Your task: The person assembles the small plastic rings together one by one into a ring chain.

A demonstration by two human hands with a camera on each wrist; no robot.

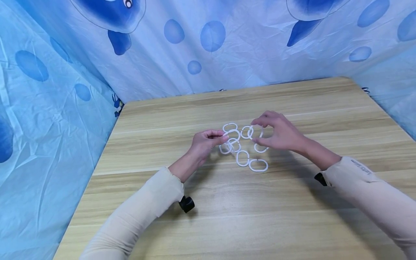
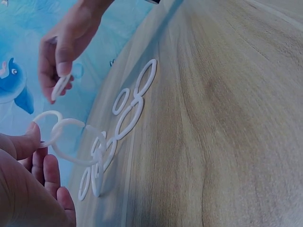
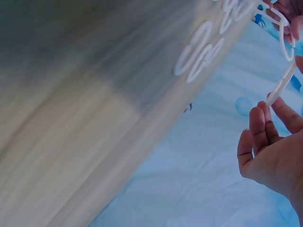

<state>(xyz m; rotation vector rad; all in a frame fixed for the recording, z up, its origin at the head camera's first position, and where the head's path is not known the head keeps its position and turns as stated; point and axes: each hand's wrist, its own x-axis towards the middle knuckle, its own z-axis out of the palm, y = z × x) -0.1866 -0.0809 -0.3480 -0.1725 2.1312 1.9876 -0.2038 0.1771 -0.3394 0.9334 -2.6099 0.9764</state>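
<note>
Pale wood-grain laminate is what we work on: the wide tabletop [image 1: 292,216] fills most of the head view, with a blue dolphin-print cloth backdrop [image 1: 227,47] hung behind it and down its left side. Everything else we place from that tabletop.

Near its middle lies the chain of white oval plastic rings [image 1: 242,148], some links flat on the wood and some lifted off it. Its flat part runs from the middle of the tabletop toward our near edge, ending in one ring at the tail, while the raised end runs sideways between our two hands. The chain sits just ahead of both hands, and both are at it, so neither is the nearer.

Our left hand [image 1: 204,142] hovers above the tabletop at the chain's left end, fingers curled, thumb and fingertips pinching a raised link; the left wrist view shows that link hanging from the pinch with the next one threaded through it.

Our right hand [image 1: 281,135] hovers at the chain's right end, fingers arched and partly spread, thumb and forefinger pinching a single white ring [image 2: 60,87] just beside the lifted links. We cannot tell whether that ring is already joined to the chain.
</note>
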